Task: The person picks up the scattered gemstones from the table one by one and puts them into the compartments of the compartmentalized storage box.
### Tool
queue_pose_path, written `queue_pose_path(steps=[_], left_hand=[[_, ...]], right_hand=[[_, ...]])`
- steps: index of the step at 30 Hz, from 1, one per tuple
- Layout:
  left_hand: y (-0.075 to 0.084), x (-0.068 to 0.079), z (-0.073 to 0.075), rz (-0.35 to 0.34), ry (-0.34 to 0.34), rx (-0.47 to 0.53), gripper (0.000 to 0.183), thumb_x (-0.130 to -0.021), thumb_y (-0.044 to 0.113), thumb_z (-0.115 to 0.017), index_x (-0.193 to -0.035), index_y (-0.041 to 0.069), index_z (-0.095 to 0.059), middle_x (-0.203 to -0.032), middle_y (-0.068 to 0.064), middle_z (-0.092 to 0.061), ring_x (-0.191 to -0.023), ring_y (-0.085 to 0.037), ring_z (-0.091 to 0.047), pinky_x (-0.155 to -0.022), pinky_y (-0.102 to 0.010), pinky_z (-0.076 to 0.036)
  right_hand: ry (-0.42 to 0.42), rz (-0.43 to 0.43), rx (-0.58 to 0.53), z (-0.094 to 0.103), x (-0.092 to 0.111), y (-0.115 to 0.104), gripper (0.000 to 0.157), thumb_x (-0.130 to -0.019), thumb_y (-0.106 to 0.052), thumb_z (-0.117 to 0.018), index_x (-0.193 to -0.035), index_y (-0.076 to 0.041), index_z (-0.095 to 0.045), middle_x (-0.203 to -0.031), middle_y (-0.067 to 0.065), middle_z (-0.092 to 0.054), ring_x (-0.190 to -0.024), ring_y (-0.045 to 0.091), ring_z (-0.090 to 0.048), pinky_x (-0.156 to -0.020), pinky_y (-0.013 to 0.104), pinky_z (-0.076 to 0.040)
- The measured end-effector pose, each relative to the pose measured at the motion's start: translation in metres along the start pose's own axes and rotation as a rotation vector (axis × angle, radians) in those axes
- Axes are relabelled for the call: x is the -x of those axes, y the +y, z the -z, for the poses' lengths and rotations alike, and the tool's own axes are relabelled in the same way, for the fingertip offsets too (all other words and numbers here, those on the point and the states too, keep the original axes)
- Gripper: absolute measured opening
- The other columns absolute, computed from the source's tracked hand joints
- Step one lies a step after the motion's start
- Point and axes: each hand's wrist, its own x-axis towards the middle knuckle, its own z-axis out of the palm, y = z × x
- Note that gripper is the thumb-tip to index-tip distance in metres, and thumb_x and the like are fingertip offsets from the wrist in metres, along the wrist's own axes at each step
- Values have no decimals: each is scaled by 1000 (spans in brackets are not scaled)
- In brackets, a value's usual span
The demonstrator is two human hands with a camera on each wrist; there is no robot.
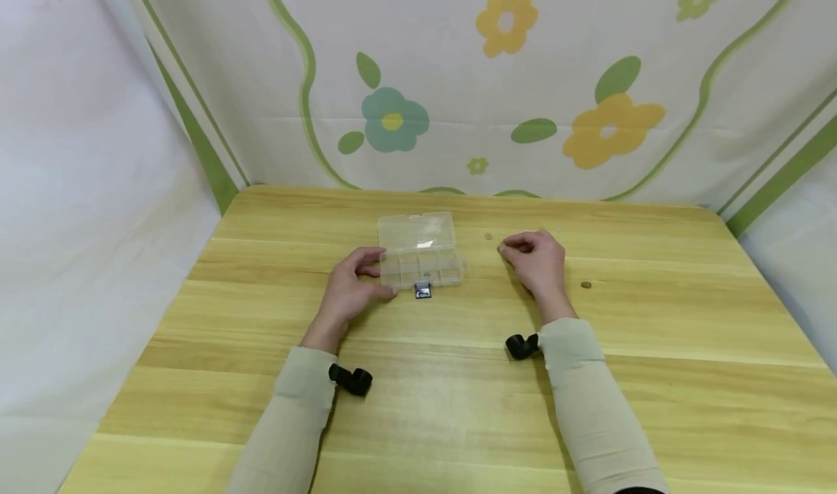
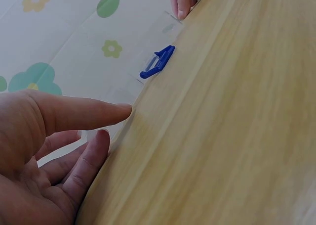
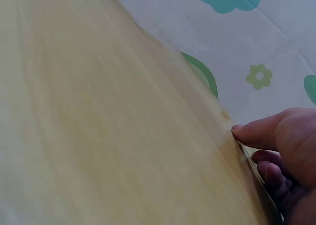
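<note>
A clear plastic compartment box [image 1: 421,267] lies on the wooden table, its lid [image 1: 415,231] tipped open toward the back. A blue clasp [image 1: 423,290] juts from its front edge, also seen in the left wrist view. My left hand [image 1: 353,285] grips the box's left end, thumb at the front corner and fingers along the side. To the right, my right hand [image 1: 538,260] has thumb and forefinger brought together low at the tabletop, beside a small round coin-like disc [image 1: 488,237]. I cannot tell whether anything is between those fingertips.
A small brown disc [image 1: 586,285] lies right of my right hand, and a tiny pale piece [image 1: 559,229] behind it. A flowered white curtain [image 1: 451,80] hangs at the table's [image 1: 418,407] back edge. Black wrist cameras [image 1: 356,382] sit on both sleeves.
</note>
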Motion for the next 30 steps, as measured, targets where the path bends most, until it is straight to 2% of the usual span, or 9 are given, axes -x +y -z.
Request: queue_pose_path(steps=[5,9,14,18,30], left_hand=[[-1,-1,0,3,-1,-3,76,-78,-5,-89,-146,17,-64,-147,-7,-64,-123,-29,-60,-104,-42,-48],[-1,-1,0,0,-2,-6,76,-78,-5,-89,-146,17,-64,-148,-7,-64,-123,-29,-60,-104,-42,-48],[-1,-2,1,-3,-2,-5,76,-78,-5,-90,-146,17,-65,-148,-7,-64,-122,-29,-60,-104,-42,-48],[-1,-2,1,-6,3,-5,76,-77,-5,-90,-146,17,-65,-147,-7,-65,-121,-29,-60,-105,-42,-48],[-3,-4,1,1,0,-13,77,-77,-4,-91,-145,18,-65,-147,-7,-65,-121,-29,-60,-106,-43,-47]], right_hand=[[3,4,-4,-1,0,0,22,-100,-24,-77,-114,-9,-82,-115,14,-67,-103,33,-64,-122,51,-43],[5,4,-1,-1,0,1,22,-100,-24,-77,-114,-9,-82,-115,14,-66,-102,32,-64,-120,51,-45],[6,8,-4,-1,2,0,22,-100,-24,-77,-115,-9,-82,-116,13,-65,-103,32,-64,-105,51,-53],[1,11,-10,-1,3,-2,23,-100,-24,-77,-115,-9,-82,-117,13,-64,-105,31,-64,-96,49,-54],[-10,-1,-36,-2,5,-1,22,-100,-23,-77,-115,-8,-81,-119,14,-63,-109,32,-63,-98,50,-53]])
